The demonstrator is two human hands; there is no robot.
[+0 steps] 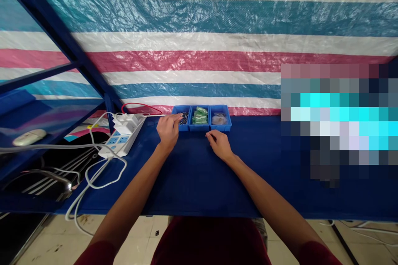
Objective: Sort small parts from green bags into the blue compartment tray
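Three small blue bins stand side by side at the back of a blue-covered table (192,182). The left bin (183,118) holds small dark metal parts, the middle bin (199,116) green pieces, the right bin (220,119) clear bagged items. My left hand (168,129) reaches to the left bin, its fingers curled at the rim among the dark parts. My right hand (219,144) rests on the cloth just in front of the right bin, fingers curled loosely, nothing visible in it.
A white power strip (122,137) with plugs and white cables lies to the left, with a red wire (139,107) behind it. A white mouse (29,136) sits on a dark side shelf. A striped tarp forms the back wall. A blurred patch covers the right.
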